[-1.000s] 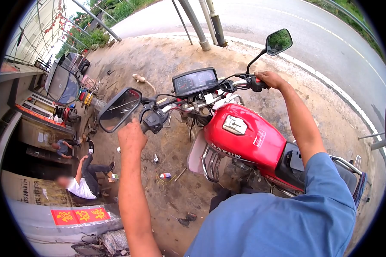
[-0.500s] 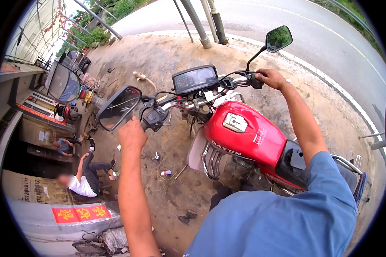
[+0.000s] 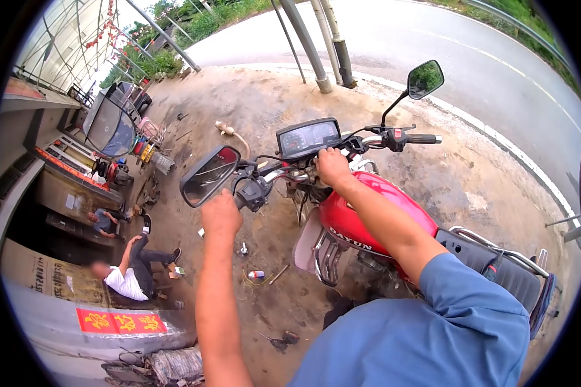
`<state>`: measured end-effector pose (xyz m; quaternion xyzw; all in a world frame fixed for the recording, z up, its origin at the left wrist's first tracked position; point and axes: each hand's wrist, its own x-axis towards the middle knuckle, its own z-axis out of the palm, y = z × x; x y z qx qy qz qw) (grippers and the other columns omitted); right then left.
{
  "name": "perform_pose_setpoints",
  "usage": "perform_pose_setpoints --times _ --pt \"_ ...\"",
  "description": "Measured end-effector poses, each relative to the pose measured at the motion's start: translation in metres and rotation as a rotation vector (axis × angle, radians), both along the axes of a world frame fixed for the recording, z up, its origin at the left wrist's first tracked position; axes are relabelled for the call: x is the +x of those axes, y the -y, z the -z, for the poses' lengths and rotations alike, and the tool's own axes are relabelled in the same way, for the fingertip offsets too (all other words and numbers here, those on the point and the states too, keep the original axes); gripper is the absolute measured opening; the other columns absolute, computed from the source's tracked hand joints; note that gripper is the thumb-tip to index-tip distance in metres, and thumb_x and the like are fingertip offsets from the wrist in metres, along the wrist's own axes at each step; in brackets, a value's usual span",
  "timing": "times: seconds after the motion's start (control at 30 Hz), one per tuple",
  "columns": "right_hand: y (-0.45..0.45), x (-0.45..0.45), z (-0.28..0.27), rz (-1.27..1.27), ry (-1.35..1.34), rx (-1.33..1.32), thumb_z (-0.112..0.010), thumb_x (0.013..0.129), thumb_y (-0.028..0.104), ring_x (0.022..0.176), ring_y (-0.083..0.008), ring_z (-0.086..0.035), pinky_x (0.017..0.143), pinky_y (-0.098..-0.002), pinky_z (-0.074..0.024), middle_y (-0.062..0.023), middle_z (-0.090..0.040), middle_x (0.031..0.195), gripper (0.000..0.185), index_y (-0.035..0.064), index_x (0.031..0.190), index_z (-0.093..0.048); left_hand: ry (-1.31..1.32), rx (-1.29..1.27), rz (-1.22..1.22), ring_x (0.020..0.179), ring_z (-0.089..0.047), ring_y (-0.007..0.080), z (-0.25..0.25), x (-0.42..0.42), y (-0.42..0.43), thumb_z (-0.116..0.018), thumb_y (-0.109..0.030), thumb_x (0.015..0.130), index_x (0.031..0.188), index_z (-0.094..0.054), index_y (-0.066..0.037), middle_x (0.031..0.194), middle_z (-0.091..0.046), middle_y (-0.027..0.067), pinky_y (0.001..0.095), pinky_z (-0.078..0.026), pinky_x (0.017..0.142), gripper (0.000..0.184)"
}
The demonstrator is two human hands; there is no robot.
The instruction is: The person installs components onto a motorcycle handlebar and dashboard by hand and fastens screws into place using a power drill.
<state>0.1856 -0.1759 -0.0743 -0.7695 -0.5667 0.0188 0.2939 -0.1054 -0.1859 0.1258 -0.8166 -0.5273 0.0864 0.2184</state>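
Observation:
A red motorcycle (image 3: 337,213) with "DAYUN" on its tank stands in front of me. My left hand (image 3: 222,216) is wrapped round the left handlebar grip, beside the switch housing (image 3: 253,191) and below the left mirror (image 3: 210,174). My right hand (image 3: 333,168) is at the middle of the handlebar, just below the instrument cluster (image 3: 308,137). Its fingers are curled, and whatever they hold is hidden. The right handlebar grip (image 3: 423,138) is bare, with the right mirror (image 3: 425,79) above it. My right forearm crosses over the tank.
Two people sit at the left, one in a white shirt (image 3: 128,282). A can (image 3: 256,274) and a rod (image 3: 279,275) lie on the ground. Poles (image 3: 323,71) stand near the road (image 3: 497,71). Another vehicle with a windshield (image 3: 112,129) is at upper left.
My right hand has left the right handlebar grip and moved left to the handlebar's middle, below the instrument cluster. My left hand stays on its grip. The view has shifted slightly.

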Motion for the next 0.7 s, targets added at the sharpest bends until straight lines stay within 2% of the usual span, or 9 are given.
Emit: perform_pose_setpoints --times 0.03,0.13,0.17,0.27,0.33,0.53,0.7 --pt "0.000 0.001 0.002 0.008 0.001 0.063 -0.064 0.095 0.028 0.098 -0.0392 -0.065 0.085 -0.0488 -0.0548 -0.0193 -0.068 0.100 0.025 0.0031 0.096 -0.066 0.026 0.008 0.012 0.082 -0.075 0.0311 0.004 -0.002 -0.001 -0.063 -0.011 0.087 0.099 -0.065 -0.005 0.086 -0.075 0.0154 0.0407 -0.059 0.072 0.013" --pt "0.000 0.006 -0.001 -0.058 0.024 0.040 -0.064 0.093 0.023 0.099 -0.0380 -0.065 0.085 -0.0482 -0.0544 -0.0174 -0.068 0.100 0.019 0.0047 0.096 -0.066 0.074 0.012 0.017 0.082 -0.075 0.0316 0.008 -0.006 0.002 -0.063 -0.010 0.087 0.099 -0.065 -0.005 0.085 -0.075 0.0156 0.0411 -0.059 0.072 0.013" --pt "0.004 0.008 -0.002 -0.084 0.095 0.070 -0.063 0.091 0.017 0.098 -0.0371 -0.065 0.085 -0.0476 -0.0539 -0.0158 -0.067 0.101 0.013 0.0062 0.097 -0.066 0.082 0.014 0.021 0.082 -0.075 0.0318 0.007 -0.005 0.002 -0.063 -0.010 0.087 0.099 -0.065 -0.005 0.085 -0.075 0.0156 0.0414 -0.059 0.072 0.013" --pt "0.005 0.013 0.002 -0.114 0.095 0.135 -0.061 0.090 0.015 0.098 -0.0368 -0.065 0.085 -0.0466 -0.0540 -0.0156 -0.067 0.102 0.013 0.0063 0.098 -0.066 0.077 -0.006 -0.008 0.083 -0.075 0.0321 0.004 -0.002 0.002 -0.063 -0.010 0.087 0.098 -0.065 -0.005 0.086 -0.075 0.0163 0.0417 -0.058 0.073 0.012" --pt "0.006 0.012 0.001 -0.113 0.075 0.080 -0.061 0.090 0.014 0.099 -0.0364 -0.064 0.085 -0.0464 -0.0542 -0.0157 -0.067 0.102 0.013 0.0059 0.099 -0.065 0.076 0.004 0.005 0.083 -0.075 0.0321 0.006 -0.003 0.001 -0.063 -0.010 0.087 0.098 -0.065 -0.005 0.086 -0.075 0.0163 0.0418 -0.058 0.074 0.012" --pt "0.007 0.012 0.003 -0.088 0.091 0.088 -0.062 0.092 0.019 0.098 -0.0366 -0.065 0.085 -0.0471 -0.0544 -0.0164 -0.067 0.101 0.016 0.0050 0.100 -0.065 0.053 0.015 0.006 0.083 -0.075 0.0313 0.004 -0.002 0.001 -0.063 -0.010 0.086 0.098 -0.065 -0.006 0.086 -0.075 0.0156 0.0414 -0.058 0.075 0.013" --pt "0.008 0.010 -0.007 -0.075 0.045 0.036 -0.060 0.097 0.031 0.097 -0.0379 -0.066 0.086 -0.0482 -0.0545 -0.0181 -0.068 0.099 0.029 0.0030 0.101 -0.066 0.026 0.018 -0.003 0.084 -0.076 0.0300 0.004 -0.001 0.001 -0.064 -0.011 0.086 0.099 -0.066 -0.006 0.087 -0.076 0.0147 0.0404 -0.059 0.074 0.014"
